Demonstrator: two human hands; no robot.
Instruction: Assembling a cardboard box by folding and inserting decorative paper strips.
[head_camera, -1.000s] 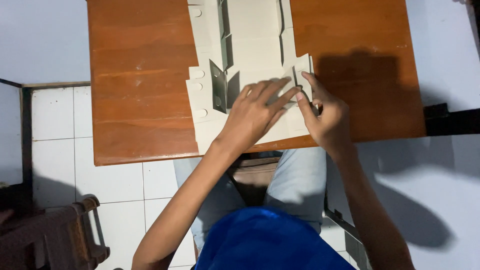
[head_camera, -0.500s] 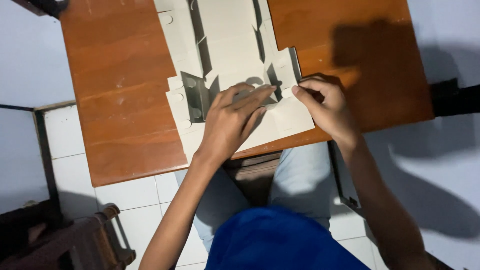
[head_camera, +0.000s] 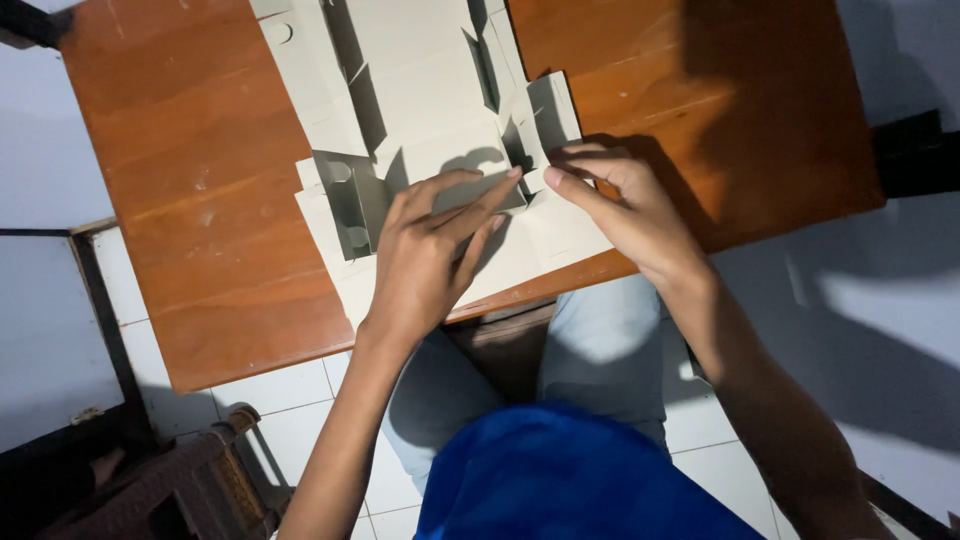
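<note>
Left hand (head_camera: 425, 255) spread flat, fingers wide, pressing the grey die-cut cardboard box blank (head_camera: 420, 110) onto the wooden table (head_camera: 200, 210) to steady it, right hand (head_camera: 625, 210) just beside, fingertips pinched narrowly on a small raised flap (head_camera: 520, 150) to fold it.

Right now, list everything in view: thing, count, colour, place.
flat cardboard box blank: one, pale grey, on the table, some flaps raised
wooden table: one, reddish brown, upper part of the view
floor tiles: many, white, below the table
dark wooden furniture piece: one, dark brown, bottom left corner
trousers: one pair, light grey, under the table's near edge
shirt: one, blue, bottom centre
left hand: one, fingers pressed on the blank's near panel
right hand: one, fingertips on a flap at the blank's right edge
</note>
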